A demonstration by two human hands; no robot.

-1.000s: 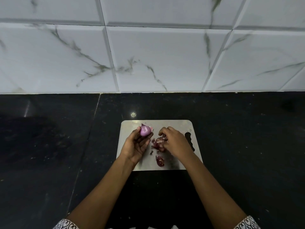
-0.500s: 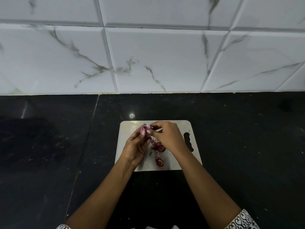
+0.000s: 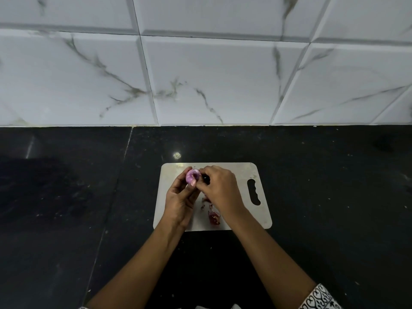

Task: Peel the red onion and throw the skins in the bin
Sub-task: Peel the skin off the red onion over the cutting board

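Note:
A small red onion (image 3: 192, 176), pale purple where peeled, is held up over the steel cutting board (image 3: 243, 175). My left hand (image 3: 179, 201) grips it from below and the left, thumb on its front. My right hand (image 3: 219, 188) is against the onion's right side, fingertips pinching at its skin; what lies between the fingers is hidden. Loose dark red skins (image 3: 213, 217) lie on the board below my right wrist. No bin is in view.
The board lies on a black stone counter (image 3: 323, 197), its handle slot (image 3: 254, 192) at the right. A white marbled tile wall (image 3: 200, 74) rises behind the counter. A seam in the counter (image 3: 111, 192) runs down left of the board.
My right hand left the skins on the board and came up to the onion's right side. My left hand turned the onion so its cut end faces the camera.

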